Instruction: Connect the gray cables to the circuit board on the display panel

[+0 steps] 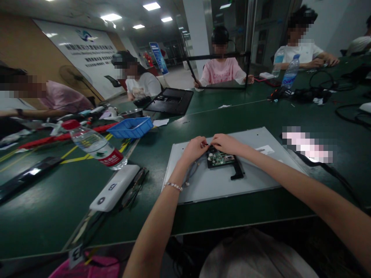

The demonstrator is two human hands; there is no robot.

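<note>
A green circuit board in a black plastic frame lies on a flat, light grey panel. A black arm of the frame sticks out toward me. Thumb and finger of my left hand are closed at the board's far left corner. Beside it, my right hand bends its fingers down at the board's far edge, nearly touching the left. What the fingertips grip there is too small and hidden to make out. Thin grey wires lie on the panel under my left wrist.
Left of the panel are a white power bank, glasses, a tilted water bottle and a blue tray. A phone-like device with a cable lies right. Across the table, a person holds a black rectangular frame; other people sit nearby.
</note>
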